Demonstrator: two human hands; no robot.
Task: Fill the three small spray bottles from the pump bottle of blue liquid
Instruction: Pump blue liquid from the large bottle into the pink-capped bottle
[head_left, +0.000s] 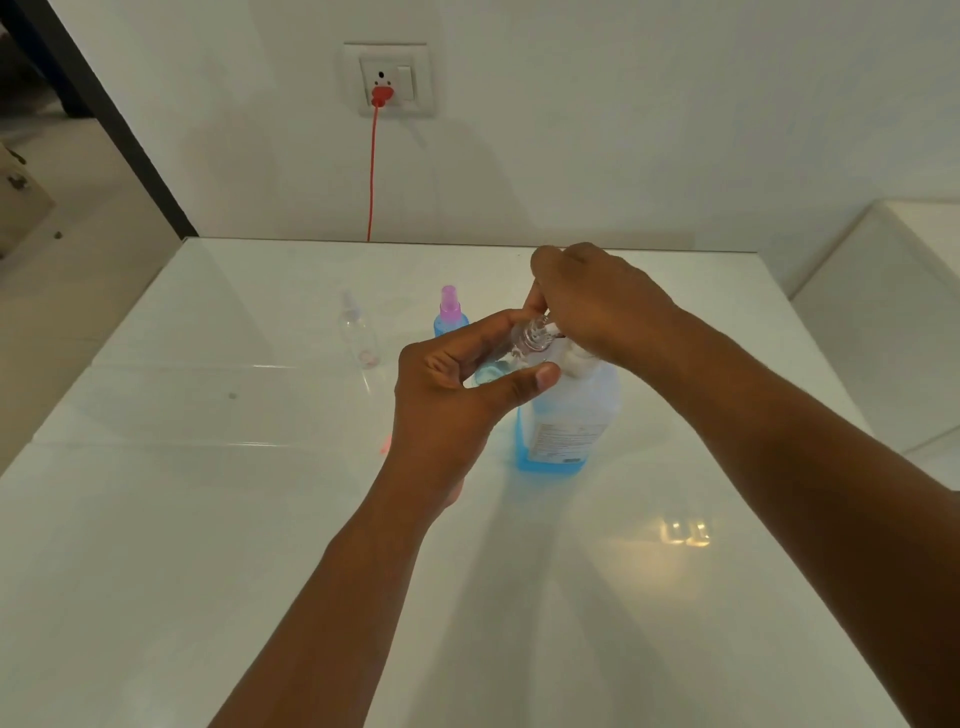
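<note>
The big pump bottle of blue liquid (569, 421) stands near the table's middle, a white label on its side. My left hand (457, 384) grips a small clear spray bottle (530, 343) with its open neck tilted up under the pump's spout. My right hand (597, 306) rests on top of the white pump head (576, 361), fingers curled over it. Behind my left hand stands a small bottle holding blue liquid with a pink sprayer (450, 310). Farther left an empty clear spray bottle (358, 332) stands upright.
The white glossy table (260, 519) runs to a white wall with a socket (387, 78) and a red plug and cord (372, 171). A white ledge (893, 312) lies to the right. A small pink spot (387, 444) shows on the tabletop left of my wrist.
</note>
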